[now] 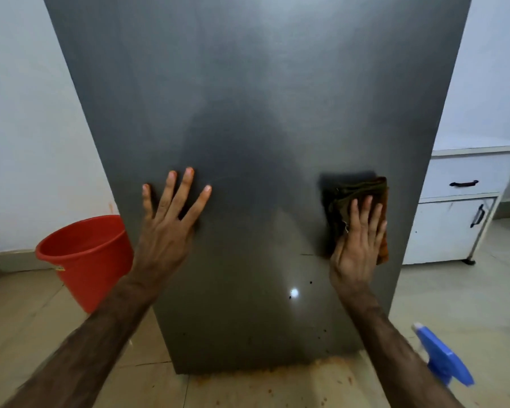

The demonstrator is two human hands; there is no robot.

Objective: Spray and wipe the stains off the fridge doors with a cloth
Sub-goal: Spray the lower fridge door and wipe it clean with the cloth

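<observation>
Hands: right hand [358, 245] presses cloth [345, 207] on fridge door [248, 98] | left hand [167, 231] flat beside

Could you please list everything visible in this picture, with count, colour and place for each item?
fridge door: one, grey, centre, small dark specks low down
cloth: one, brown-orange, pressed flat on the door's right side
spray bottle: one, blue, bottom right, only its head showing
bucket: one, red, on the floor left of the fridge
cabinet: one, white with dark handles, right background
floor: beige tiles, orange stains at the fridge's foot
left hand: fingers spread, flat against the door
right hand: fingers straight, pressing the cloth
</observation>
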